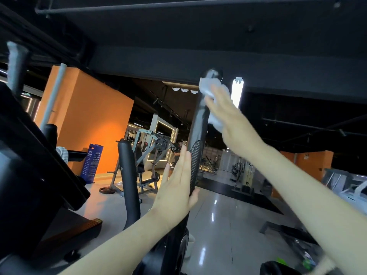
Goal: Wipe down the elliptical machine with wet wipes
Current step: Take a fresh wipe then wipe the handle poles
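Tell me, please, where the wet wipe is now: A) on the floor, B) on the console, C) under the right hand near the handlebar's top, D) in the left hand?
C: the right hand presses the wet wipe against the handlebar near its top; the left hand lies flat lower down, holding nothing.

L grip (174, 187) bare | R grip (236, 124) bare | both f/arms (123, 235) bare, slender

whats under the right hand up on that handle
A white wet wipe, pressed by the right hand against the black handle near its top. The handle surface beneath the wipe is covered.
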